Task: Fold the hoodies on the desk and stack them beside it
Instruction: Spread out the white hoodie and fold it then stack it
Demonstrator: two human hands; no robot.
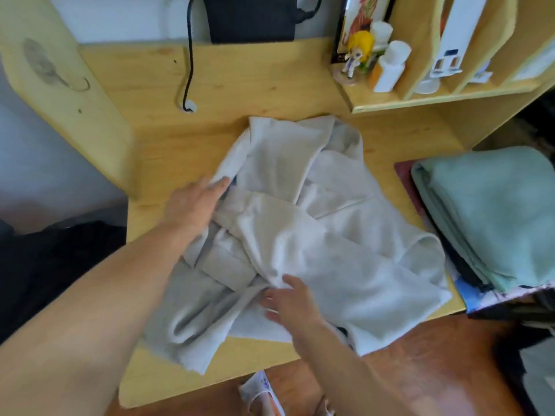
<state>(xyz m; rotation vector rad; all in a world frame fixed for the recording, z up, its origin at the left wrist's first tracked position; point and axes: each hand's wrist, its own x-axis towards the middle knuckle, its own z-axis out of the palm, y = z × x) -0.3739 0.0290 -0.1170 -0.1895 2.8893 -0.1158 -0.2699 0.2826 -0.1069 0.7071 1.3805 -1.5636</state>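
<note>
I am looking down at a pale grey hoodie point(300, 235) lying crumpled across the middle of the wooden counter point(240, 85), its near edge hanging slightly over the front lip. One sleeve is folded across the body toward the far side; the fabric is bunching in several overlapping layers near the centre.

My left hand point(192, 205) is resting on the left part of the hoodie with fingers straight and spread, fingertips touching a raised fold of cloth — it is pressing flat, not pinching. My right hand point(288, 301) is lying on the near central part of the hoodie, fingers relaxed and slightly apart, touching the fabric without curling round it.

At the right end of the counter a folded pale green garment point(486, 214) is sitting on top of a stack of darker items, just beside the hoodie's right edge.

On the far side, a black cable point(189, 55) is running down into a hole in the counter. A shelf point(435, 97) on the right is carrying a small yellow-haired figurine point(357, 52) and white bottles point(390, 67), standing close together — the bottles are just right of the figurine.
</note>
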